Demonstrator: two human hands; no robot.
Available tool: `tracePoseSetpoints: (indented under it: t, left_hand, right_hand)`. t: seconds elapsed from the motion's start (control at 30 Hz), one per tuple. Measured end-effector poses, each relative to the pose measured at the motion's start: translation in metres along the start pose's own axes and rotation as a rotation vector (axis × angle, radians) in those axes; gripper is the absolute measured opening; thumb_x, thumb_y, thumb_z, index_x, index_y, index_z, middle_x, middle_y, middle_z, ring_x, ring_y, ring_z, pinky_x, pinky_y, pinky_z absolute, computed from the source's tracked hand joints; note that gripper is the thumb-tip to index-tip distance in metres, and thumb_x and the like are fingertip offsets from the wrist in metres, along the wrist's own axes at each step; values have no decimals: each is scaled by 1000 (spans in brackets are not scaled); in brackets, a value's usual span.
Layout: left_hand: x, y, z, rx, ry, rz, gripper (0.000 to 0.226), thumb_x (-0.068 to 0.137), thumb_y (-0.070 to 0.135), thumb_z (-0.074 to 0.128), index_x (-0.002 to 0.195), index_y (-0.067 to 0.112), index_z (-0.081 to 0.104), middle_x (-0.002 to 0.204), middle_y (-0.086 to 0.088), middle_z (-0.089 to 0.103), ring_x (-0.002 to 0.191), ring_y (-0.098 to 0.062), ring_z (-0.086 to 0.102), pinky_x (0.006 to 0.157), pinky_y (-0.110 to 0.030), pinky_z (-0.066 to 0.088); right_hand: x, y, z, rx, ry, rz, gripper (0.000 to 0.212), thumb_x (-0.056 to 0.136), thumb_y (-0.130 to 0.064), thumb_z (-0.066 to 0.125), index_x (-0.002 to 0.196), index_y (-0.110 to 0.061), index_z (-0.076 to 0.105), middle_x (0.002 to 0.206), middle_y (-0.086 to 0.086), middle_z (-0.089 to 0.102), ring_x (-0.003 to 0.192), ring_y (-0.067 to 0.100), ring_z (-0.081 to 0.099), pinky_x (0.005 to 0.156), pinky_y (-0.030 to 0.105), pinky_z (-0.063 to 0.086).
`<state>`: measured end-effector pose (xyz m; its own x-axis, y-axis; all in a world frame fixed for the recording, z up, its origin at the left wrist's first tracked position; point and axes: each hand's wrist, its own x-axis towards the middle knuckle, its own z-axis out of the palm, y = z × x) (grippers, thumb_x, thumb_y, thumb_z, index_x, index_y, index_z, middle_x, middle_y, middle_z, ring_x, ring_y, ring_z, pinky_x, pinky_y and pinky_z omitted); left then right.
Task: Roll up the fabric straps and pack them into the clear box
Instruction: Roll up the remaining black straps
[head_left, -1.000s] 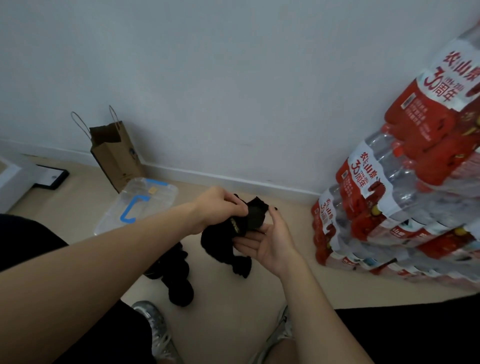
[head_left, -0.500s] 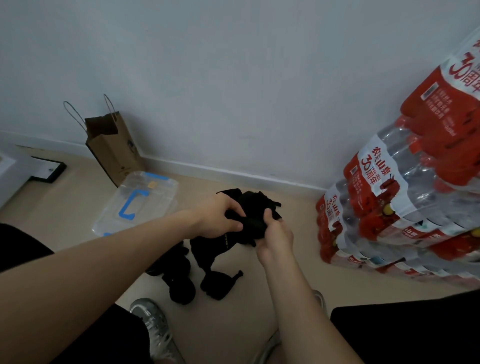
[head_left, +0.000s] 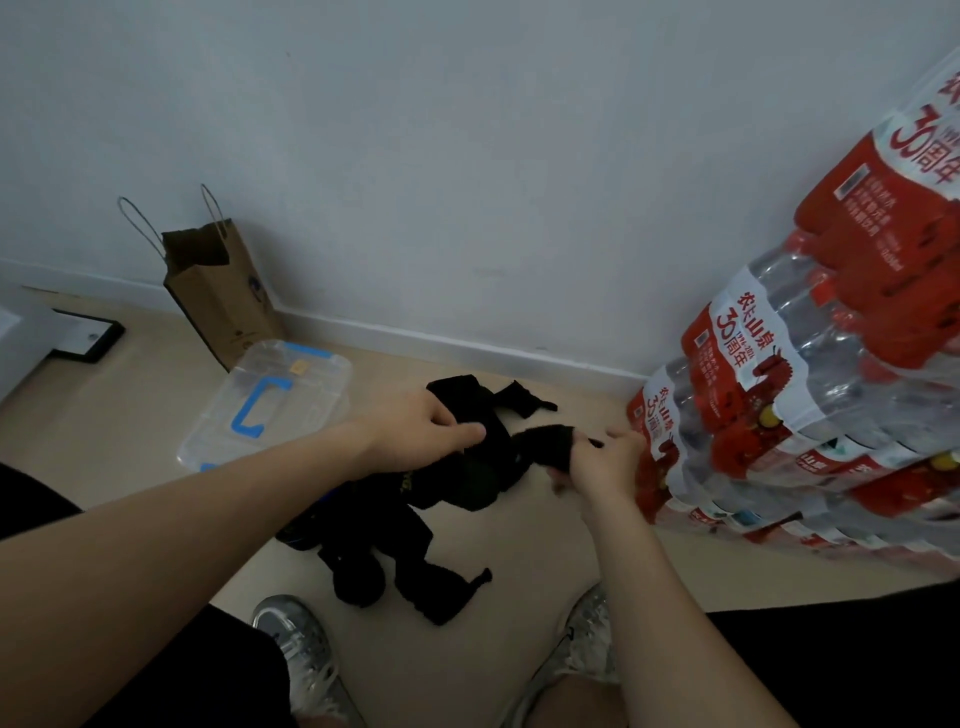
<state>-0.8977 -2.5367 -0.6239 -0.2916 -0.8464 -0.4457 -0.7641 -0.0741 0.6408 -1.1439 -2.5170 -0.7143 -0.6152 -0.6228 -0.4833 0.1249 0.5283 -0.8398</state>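
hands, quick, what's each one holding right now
left hand: closed, gripping the bunched black fabric strap.
right hand: closed, pinching an end of the same strap.

Your fabric straps (head_left: 470, 470) are plain black, one showing a small yellowish mark. The clear box (head_left: 311, 395) carries a bright blue handle and a blue latch. The paper bag (head_left: 223, 312) is brown. The bottle packs (head_left: 779, 395) wear red-and-white labels. The floor (head_left: 519, 571) is beige, your shoes (head_left: 291, 634) grey, your shorts (head_left: 841, 654) black.
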Motion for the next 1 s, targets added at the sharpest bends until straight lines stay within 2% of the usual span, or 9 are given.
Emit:
tracePoseSetpoints:
  t: [0.13,0.23,0.33,0.43,0.53,0.63,0.7,0.87,1.0]
  left_hand:
    - [4,10,-5,8,76,24,12,100,30,72,102,23,82,90,2,79,85,-15,73,71,-22,55]
    - [2,13,-10,-8,-4,91,49,87,8,80,130,25,62,98,6,78,78,-3,70,62,-10,51]
    - [1,17,-14,-118,-3,229,66,88,-1,78,141,28,51,100,4,80,84,-2,75,72,-19,58]
    - [2,26,-24,-234,78,301,31,98,11,75,127,21,71,100,1,83,99,-15,78,90,-30,61]
    - [-2,34,-32,-265,125,307,8,103,21,72,103,20,80,89,4,83,72,-3,70,71,-22,54]
    - [-6,40,-37,-206,64,289,21,104,28,70,87,19,78,77,8,80,57,-4,58,58,-19,45]
    - [-9,44,-40,-172,28,300,30,105,30,69,78,19,74,66,12,75,49,-2,52,51,-15,40]
    - [-7,46,-45,-140,94,305,35,105,35,68,74,20,70,60,12,68,46,1,48,47,-12,35]
    - [-5,42,-47,-129,149,229,18,104,37,67,94,26,77,73,6,79,48,-2,53,47,-13,40]
  right_hand:
    - [-26,-24,14,46,-271,-19,20,97,-7,75,112,-16,66,114,20,74,86,36,81,58,31,63]
    - [-45,-49,12,-35,-355,-69,12,94,-15,82,99,-9,73,101,20,81,71,28,82,55,28,61]
    - [-59,-74,7,-128,-459,-120,34,102,-42,72,97,-8,74,82,17,81,72,29,82,54,28,62]
    - [-68,-92,-2,-130,-593,-137,58,105,-58,56,109,-3,76,85,21,81,79,35,82,60,33,64]
    - [-67,-100,-10,-187,-620,-177,73,101,-74,40,96,-13,80,74,8,77,67,27,76,64,35,58]
    - [-63,-105,-15,-323,-519,-273,73,86,-90,38,72,-26,69,56,-13,58,51,5,56,63,32,40]
    - [-62,-108,-18,-385,-445,-315,71,80,-90,47,81,-23,71,64,-21,69,59,-5,64,65,32,43]
    - [-63,-103,-21,-186,-612,-355,59,90,-69,65,102,-15,84,105,13,83,102,25,80,97,52,62]
    - [-57,-90,-15,-112,-358,-507,24,106,-37,64,104,-18,79,97,3,83,95,23,80,78,42,63]
